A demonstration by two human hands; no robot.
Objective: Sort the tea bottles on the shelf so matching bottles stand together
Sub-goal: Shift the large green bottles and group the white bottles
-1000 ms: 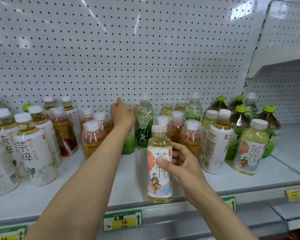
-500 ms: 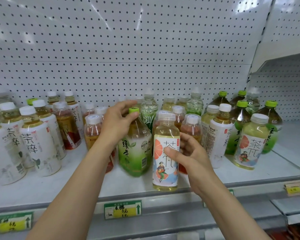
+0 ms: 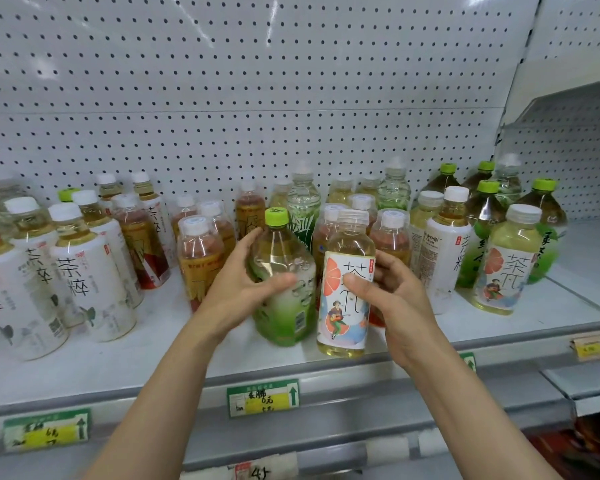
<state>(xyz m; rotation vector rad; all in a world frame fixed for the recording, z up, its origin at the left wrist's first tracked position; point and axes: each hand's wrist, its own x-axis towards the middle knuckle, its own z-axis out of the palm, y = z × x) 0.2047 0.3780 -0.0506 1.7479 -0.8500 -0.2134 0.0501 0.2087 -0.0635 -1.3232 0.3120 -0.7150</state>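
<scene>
Head view: green-capped bottle (image 3: pixel 281 285) and grapefruit-label bottle (image 3: pixel 347 285) stand side by side at the shelf (image 3: pixel 153 362) front, left hand (image 3: pixel 243 289) wrapping the first, right hand (image 3: pixel 392 292) the second. Full, stiff, smooth plastic, probably heavy and slippery; mid-body grips suit them.

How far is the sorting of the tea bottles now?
Partly done. The white-label bottles already stand together at the left. In hand: the left hand holds a green-cap bottle, and the right hand holds a grapefruit-label bottle. Left to do: their matches stand at the right, the green-cap group and another grapefruit-label bottle. The middle is mixed.
</scene>
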